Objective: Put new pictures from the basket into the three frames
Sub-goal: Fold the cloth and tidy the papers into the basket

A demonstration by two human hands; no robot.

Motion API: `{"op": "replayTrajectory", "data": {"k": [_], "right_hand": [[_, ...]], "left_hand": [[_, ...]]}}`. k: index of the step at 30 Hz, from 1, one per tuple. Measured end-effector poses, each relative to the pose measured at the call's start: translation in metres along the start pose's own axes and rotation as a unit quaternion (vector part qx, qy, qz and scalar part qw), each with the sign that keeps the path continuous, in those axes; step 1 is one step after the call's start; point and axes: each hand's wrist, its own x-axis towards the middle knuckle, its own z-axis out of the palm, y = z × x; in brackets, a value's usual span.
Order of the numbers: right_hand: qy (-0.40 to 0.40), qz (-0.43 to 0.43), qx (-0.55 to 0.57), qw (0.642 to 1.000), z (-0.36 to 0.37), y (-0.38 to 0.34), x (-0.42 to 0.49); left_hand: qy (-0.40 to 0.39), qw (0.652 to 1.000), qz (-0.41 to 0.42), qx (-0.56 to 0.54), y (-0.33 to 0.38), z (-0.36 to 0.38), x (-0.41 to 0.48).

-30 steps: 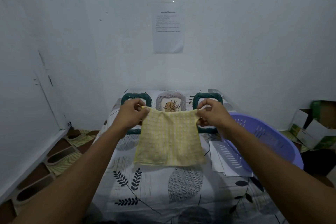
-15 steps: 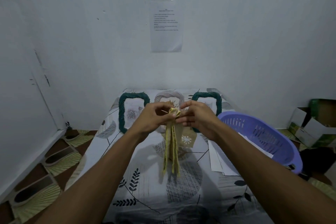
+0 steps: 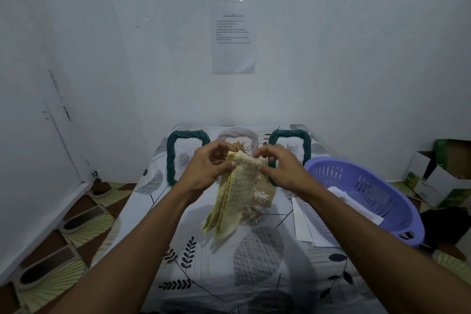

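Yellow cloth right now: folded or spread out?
Folded. The yellow cloth hangs as a narrow stack of layers, its top edge pinched by the left hand and right hand.

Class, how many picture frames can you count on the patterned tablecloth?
3. The left green frame lies back left; the grey frame, middle, is partly hidden behind the left hand, right hand and yellow cloth; the right green frame lies back right.
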Motion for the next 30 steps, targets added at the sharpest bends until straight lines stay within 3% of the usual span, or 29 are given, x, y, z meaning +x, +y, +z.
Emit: {"op": "replayTrajectory", "data": {"k": [3, 9, 13, 17, 21, 25, 30], "right_hand": [[-0.033, -0.017, -0.030, 0.999, 0.000, 0.008, 0.004], [-0.189, -0.053, -0.044, 0.980, -0.006, 0.011, 0.012], [-0.199, -0.119, -0.080, 0.970, 0.001, 0.009, 0.022], [-0.247, -0.126, -0.158, 0.948, 0.003, 0.007, 0.029], [-0.190, -0.109, -0.199, 0.955, -0.008, 0.011, 0.030], [-0.120, -0.161, -0.171, 0.965, -0.016, 0.002, 0.024], [-0.103, -0.166, -0.205, 0.959, -0.021, -0.008, 0.020]], "left_hand": [[-0.025, 0.999, -0.005, -0.029, 0.005, -0.007, -0.004], [-0.073, 0.997, -0.008, 0.013, 0.009, -0.021, -0.008], [-0.098, 0.995, -0.003, 0.037, 0.011, -0.024, -0.008], [-0.108, 0.993, 0.001, 0.045, 0.010, -0.031, -0.009], [-0.075, 0.989, -0.008, 0.128, 0.003, -0.043, -0.006], [-0.043, 0.955, 0.037, 0.291, -0.013, -0.048, 0.000], [-0.036, 0.950, 0.047, 0.307, -0.014, -0.037, 0.002]]}}
